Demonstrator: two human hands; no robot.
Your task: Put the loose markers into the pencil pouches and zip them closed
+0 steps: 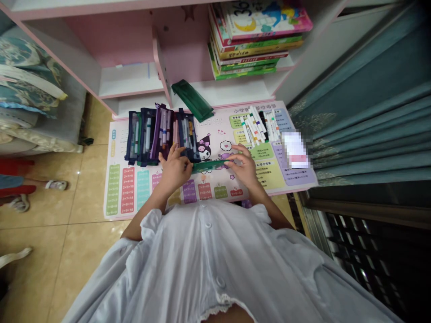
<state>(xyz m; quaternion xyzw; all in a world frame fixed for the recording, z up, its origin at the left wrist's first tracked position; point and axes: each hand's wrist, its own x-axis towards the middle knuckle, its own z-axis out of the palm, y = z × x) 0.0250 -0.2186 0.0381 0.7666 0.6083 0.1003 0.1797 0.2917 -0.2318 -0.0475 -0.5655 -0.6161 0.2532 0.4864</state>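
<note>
Between my two hands a green mesh pencil pouch [210, 167] is stretched sideways over the desk mat. My left hand [175, 167] pinches its left end, and my right hand [243, 165] pinches the right end with thumb and finger. Just beyond my left hand lie several filled mesh pouches, among them a purple pouch [162, 130] and a dark blue pouch [188, 132] with pens inside. Past my right hand is a loose pile of white markers [256, 125]. A second green pouch [193, 101], looking flat, lies at the desk's back edge.
A printed mat [161, 197] covers the desk. At the back, a pink and white shelf holds a stack of books [249, 45]. A blurred phone-like object [295, 150] lies at the right, near the curtain [363, 103]. Another person's foot [56, 185] shows on the left floor.
</note>
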